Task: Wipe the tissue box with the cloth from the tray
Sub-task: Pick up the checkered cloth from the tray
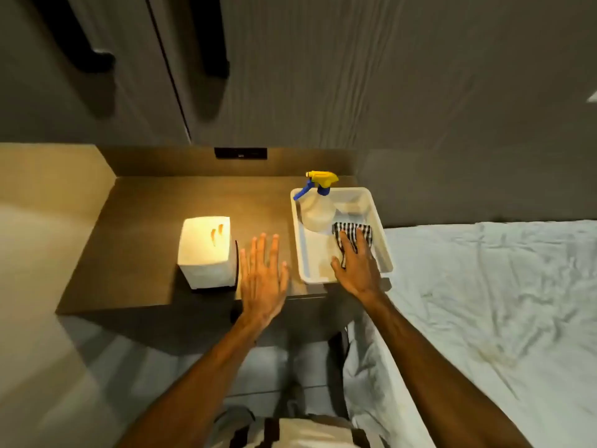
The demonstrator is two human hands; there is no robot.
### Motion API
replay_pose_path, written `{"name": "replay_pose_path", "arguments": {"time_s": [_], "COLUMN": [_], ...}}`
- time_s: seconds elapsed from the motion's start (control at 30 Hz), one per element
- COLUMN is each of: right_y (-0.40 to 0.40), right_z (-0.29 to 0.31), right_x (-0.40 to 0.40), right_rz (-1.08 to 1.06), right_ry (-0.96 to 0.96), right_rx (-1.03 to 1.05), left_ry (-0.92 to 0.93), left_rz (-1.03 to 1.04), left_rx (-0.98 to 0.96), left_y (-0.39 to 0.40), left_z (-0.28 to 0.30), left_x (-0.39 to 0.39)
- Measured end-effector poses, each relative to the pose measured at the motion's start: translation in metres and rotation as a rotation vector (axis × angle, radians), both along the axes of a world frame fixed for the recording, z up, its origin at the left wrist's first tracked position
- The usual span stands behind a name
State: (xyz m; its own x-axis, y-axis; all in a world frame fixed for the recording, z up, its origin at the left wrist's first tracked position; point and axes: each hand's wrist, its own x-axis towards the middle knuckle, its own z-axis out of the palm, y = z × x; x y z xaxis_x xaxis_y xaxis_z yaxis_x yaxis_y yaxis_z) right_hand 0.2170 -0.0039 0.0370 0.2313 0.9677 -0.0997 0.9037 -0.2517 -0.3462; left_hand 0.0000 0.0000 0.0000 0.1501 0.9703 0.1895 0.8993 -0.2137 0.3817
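Observation:
A white tissue box [206, 252] stands on the brown bedside table [145, 240], left of centre. A white plastic tray [310, 250] sits at the table's right end. In the tray lies a black-and-white striped cloth [358, 232]. My right hand [355, 263] reaches into the tray, its fingers spread flat on the cloth, not closed around it. My left hand [263, 276] hovers open, palm down, over the table between the tissue box and the tray, holding nothing.
A spray bottle [318, 205] with a yellow and blue trigger head stands at the tray's back left. A bed with a rumpled white sheet [491, 302] lies to the right. Grey cupboard doors [129, 76] rise behind the table.

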Motion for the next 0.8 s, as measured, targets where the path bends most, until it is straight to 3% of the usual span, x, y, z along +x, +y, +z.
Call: {"name": "replay_pose_path", "arguments": {"time_s": [0.1,0.23,0.5,0.8], "right_y": [0.023,0.04,0.051,0.053], "right_z": [-0.013,-0.025,-0.027,-0.013], "right_x": [0.016,0.03,0.032,0.033], "right_rz": [0.009,-0.021,0.011,0.013], "right_ry": [-0.064,-0.08,-0.188,-0.289], "right_rx": [-0.171,-0.241,-0.323,-0.266], "left_ry": [0.137,0.14,0.195,0.157], "left_rz": [0.065,0.038,0.017,0.028], "left_rx": [-0.226,-0.344,-0.332,-0.361], "left_y": [0.021,0.038,0.052,0.05], "left_z": [-0.025,-0.042,-0.053,-0.042], "left_x": [0.001,0.017,0.03,0.025]}}
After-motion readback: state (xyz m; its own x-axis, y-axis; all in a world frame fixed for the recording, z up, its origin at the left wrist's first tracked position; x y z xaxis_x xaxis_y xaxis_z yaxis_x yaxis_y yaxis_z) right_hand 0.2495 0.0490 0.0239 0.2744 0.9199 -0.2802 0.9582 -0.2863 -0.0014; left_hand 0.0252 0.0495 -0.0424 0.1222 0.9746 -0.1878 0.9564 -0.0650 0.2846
